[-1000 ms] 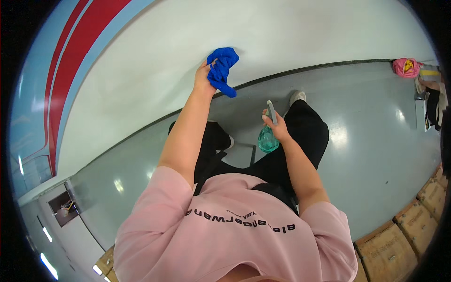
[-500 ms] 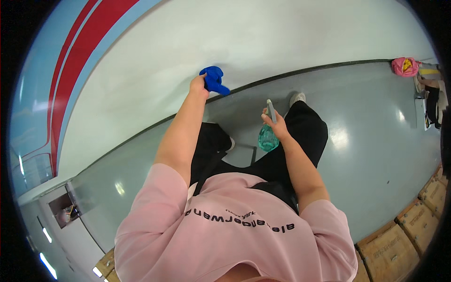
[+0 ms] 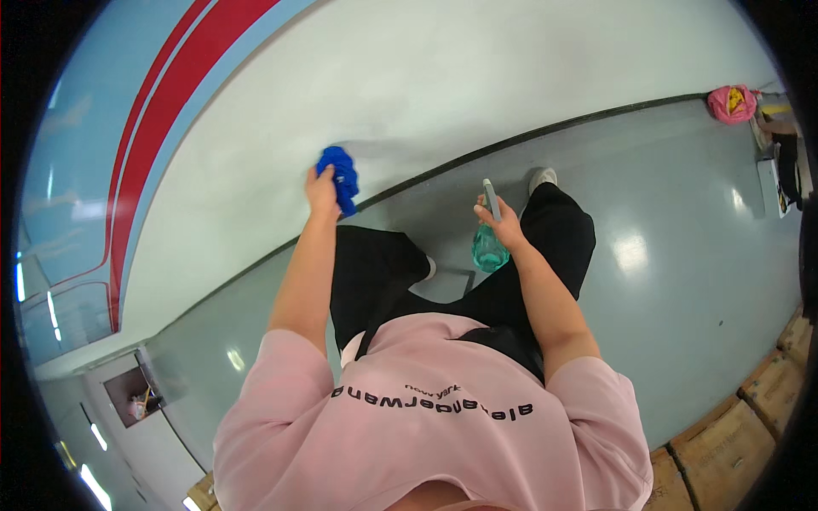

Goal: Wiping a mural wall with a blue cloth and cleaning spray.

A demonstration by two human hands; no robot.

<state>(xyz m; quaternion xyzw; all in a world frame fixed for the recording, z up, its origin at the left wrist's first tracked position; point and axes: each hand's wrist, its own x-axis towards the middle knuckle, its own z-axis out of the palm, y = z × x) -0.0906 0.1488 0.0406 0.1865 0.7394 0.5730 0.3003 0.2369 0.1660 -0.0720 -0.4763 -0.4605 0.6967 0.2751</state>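
Against the white wall (image 3: 477, 77), your left hand (image 3: 322, 189) grips the blue cloth (image 3: 342, 176), farther left than half a second ago. Out from the wall, your right hand (image 3: 506, 227) stays closed around a green spray bottle (image 3: 489, 254), its fill unclear. Near the wall's right end, a pink bag (image 3: 721, 108) holds something yellow (image 3: 734, 100).

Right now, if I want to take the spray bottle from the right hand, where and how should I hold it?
Probably grip the spray bottle by its rounded, translucent green body, from the person's left: the right hand holds it near the spray head, leaving the body's left side uncovered.
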